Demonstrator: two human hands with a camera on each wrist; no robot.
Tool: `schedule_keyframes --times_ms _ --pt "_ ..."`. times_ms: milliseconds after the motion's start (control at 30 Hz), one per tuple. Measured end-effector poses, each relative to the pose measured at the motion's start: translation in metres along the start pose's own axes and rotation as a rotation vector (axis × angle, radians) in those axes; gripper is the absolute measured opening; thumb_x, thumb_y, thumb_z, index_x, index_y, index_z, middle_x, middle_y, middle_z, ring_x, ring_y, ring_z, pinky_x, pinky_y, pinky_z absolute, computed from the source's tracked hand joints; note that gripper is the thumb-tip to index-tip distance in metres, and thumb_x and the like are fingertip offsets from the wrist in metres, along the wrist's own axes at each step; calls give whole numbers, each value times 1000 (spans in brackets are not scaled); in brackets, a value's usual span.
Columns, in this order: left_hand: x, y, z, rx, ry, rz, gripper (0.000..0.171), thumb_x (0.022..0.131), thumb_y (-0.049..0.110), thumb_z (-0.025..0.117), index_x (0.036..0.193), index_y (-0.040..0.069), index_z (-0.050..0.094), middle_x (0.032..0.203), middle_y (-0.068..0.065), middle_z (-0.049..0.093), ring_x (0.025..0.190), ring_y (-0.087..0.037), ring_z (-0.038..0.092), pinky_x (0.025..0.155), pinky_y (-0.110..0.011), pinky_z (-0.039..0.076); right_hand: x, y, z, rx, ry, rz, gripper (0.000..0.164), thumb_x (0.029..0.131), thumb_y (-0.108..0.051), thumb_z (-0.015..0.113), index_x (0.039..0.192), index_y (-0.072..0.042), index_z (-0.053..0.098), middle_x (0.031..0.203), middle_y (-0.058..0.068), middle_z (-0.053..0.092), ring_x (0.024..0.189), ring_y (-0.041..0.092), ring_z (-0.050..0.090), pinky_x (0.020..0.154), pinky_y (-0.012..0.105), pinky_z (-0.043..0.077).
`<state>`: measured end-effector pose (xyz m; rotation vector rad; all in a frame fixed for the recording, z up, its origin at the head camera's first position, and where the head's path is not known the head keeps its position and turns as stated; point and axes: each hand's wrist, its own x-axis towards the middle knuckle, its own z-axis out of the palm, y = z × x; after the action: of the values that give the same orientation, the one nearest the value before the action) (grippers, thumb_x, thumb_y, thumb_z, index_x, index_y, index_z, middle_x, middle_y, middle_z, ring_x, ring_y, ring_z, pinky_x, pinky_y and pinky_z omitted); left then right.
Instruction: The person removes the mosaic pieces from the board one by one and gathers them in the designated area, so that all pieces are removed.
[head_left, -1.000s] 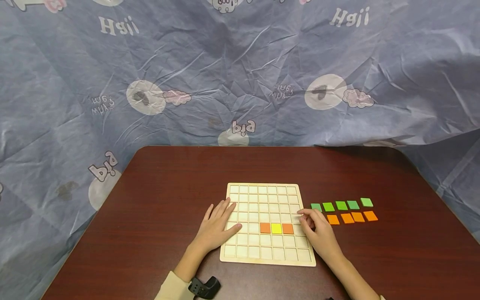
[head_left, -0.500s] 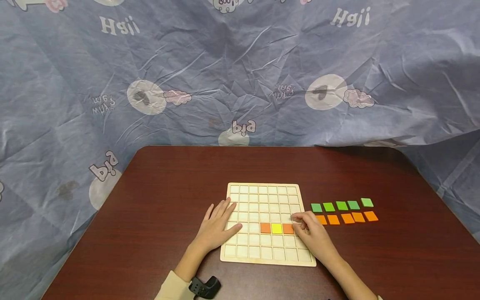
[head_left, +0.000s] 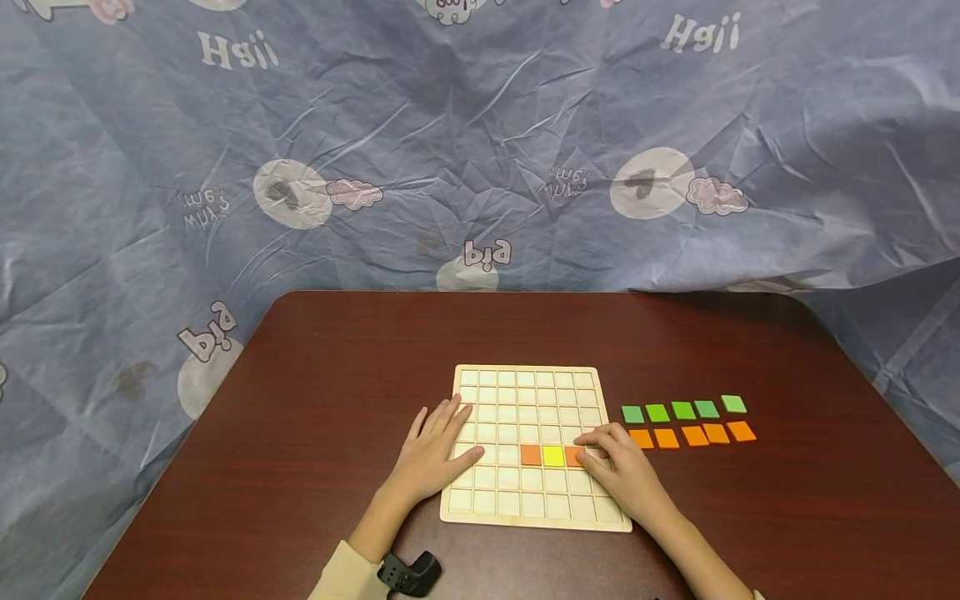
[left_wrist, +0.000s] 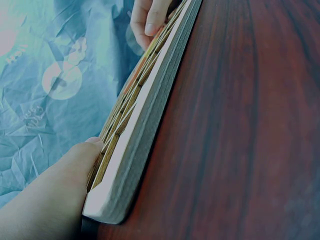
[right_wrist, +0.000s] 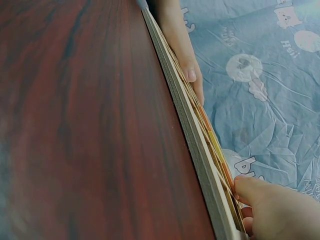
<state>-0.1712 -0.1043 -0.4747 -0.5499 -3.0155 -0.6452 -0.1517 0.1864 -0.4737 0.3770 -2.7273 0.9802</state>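
A pale wooden grid board [head_left: 536, 527] lies on the table. One row holds a red-orange tile [head_left: 531, 455], a yellow tile [head_left: 553, 457] and another orange tile [head_left: 573, 456] side by side. My left hand [head_left: 431, 454] rests on the board's left edge with its fingers spread; its thumb shows on the rim in the left wrist view. My right hand [head_left: 626, 471] is over the board's right side. Its thumb touches the right orange tile and partly covers it, while the index finger reaches above. In the right wrist view the thumb [right_wrist: 247, 187] meets that tile's edge.
Right of the board lie two rows of loose tiles: several green tiles [head_left: 683, 411] behind and several orange tiles [head_left: 695, 436] in front. The dark wooden table [head_left: 360, 350] ends at a printed cloth [head_left: 480, 167]. A black band [head_left: 409, 575] is on the left wrist.
My right hand has moved left from the board's right edge onto the right orange tile, uncovering an orange tile on the table. The left hand has stayed in place.
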Motion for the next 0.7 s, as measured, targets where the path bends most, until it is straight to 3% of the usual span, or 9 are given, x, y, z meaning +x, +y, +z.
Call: schedule_keyframes --times_ms 700 --pt "0 -2 2 -14 4 -2 69 87 60 38 145 23 25 153 2 17 141 -18 17 114 -46 5 0 0 1 21 34 -55 12 77 -15 71 86 -21 68 90 -11 55 75 -1 45 64 18 42"
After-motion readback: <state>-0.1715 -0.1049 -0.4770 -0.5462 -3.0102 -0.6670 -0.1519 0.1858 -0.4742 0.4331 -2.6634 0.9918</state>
